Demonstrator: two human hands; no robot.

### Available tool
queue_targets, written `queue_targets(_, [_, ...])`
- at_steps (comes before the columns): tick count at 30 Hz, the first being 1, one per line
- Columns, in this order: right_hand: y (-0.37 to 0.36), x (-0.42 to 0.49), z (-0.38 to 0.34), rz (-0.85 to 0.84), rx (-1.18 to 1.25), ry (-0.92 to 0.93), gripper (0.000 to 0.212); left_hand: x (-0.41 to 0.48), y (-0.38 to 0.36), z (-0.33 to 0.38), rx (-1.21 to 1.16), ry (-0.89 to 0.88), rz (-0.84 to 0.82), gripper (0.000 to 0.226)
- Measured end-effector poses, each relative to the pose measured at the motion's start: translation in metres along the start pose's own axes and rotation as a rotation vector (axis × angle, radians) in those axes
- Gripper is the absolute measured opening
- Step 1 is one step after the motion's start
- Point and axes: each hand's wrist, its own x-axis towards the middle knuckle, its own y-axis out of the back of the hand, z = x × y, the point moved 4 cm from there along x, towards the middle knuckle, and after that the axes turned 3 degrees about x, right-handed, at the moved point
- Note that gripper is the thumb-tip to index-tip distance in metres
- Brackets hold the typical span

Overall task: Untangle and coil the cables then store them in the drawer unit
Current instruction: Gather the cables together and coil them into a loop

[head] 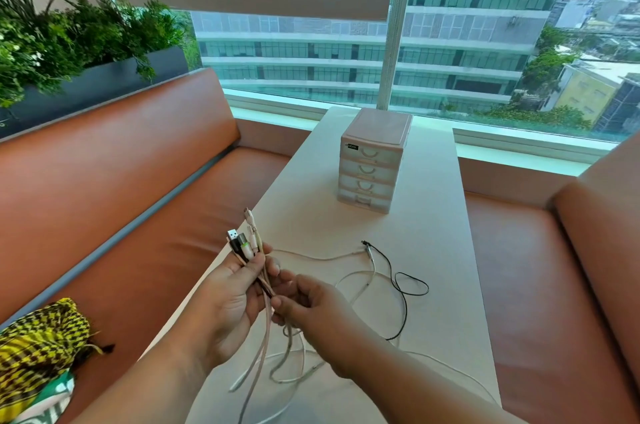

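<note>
**Plug ends gathered, the rest still in a snarl**

My left hand (232, 288) is wrapped around a bundle of cables (266, 326) just below their plug ends (242, 245), which fan upward out of the fist: a USB-A plug, a dark one and a few white ones. My right hand (318, 309) is just beside it, fingertips pinching one strand where it leaves the bundle. The tails hang down from both hands and sprawl in loose loops across the white surface (440, 215). A thin black cable (397, 285) lies among them, crossing over the pale ones.

I judge these to be light and limp, with nothing to break except at the plugs. The cords will slide through the fingers easily, but they snag wherever one crosses another. I would hold each one by the stiff moulded collar behind the plug and draw it out slowly, not yank mid-length. The black one looks the thinnest and the most likely to kink.

The drawer unit (374, 167) stands further up the surface, well apart from the cables. It has four drawers, and all of them look closed.

The only writing on it is a small dark sticker (353, 147) at the top left of its front, too small for me to read. A yellow-and-black patterned bag (41, 337) sits on the orange bench, and the print on the green item beneath it is cut off.
</note>
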Motion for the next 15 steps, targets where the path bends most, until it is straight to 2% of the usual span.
queue_targets(1, [0.001,0.0,0.0,0.012,0.01,-0.017,0.007,0.0,0.0,-0.001,-0.007,0.0,0.009,0.019])
queue_targets(5, [0.004,0.0,0.0,0.055,0.07,-0.05,0.02,-0.001,0.0,-0.003,-0.022,0.001,0.057,0.019])
queue_targets(10, [0.001,-0.002,-0.006,0.163,-0.049,-0.035,0.024,-0.002,-0.001,-0.002,0.012,-0.024,0.099,0.018])
queue_targets(12, [-0.001,-0.003,-0.011,0.225,-0.025,-0.004,0.022,-0.003,-0.005,0.0,0.016,-0.051,0.099,0.019])
queue_targets(15, [-0.003,-0.003,-0.015,0.217,0.031,0.024,0.014,-0.007,-0.013,0.001,-0.01,-0.064,0.084,0.021])
